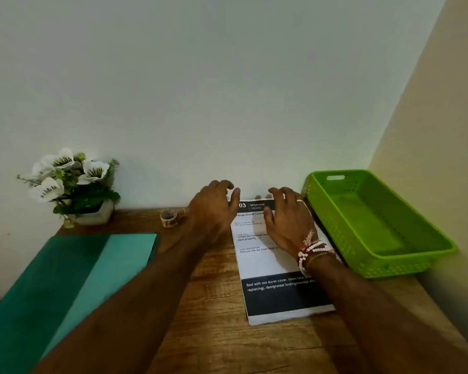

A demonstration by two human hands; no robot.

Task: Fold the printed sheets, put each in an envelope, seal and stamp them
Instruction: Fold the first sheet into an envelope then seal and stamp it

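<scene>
1. Lying flat on the wooden counter [216, 306], the printed sheet [265, 263] is unfolded and face up, with its far edge close to the wall [227, 103].
2. Left hand [214, 209]: over the sheet's far left corner, fingers curled down, thumb at the corner. Cannot tell whether its grip is clamped on the paper or only resting there.
3. Right hand [287, 220]: palm down on the sheet's far right part, thumb on the print, fingers bent over the far edge. Its grip is likewise unclear. Beaded bracelets [311, 251] at the wrist.
4. Green basket [384, 265]: just right of the sheet, its wall running along the sheet's right edge. Contact cannot be told.
5. Small roll [169, 218]: left of the sheet's far corner, beside the left hand.
6. Teal folder [65, 279]: well left of the sheet, lying flat.
7. Potted flowers [73, 184]: far left of the sheet, against the wall.
</scene>
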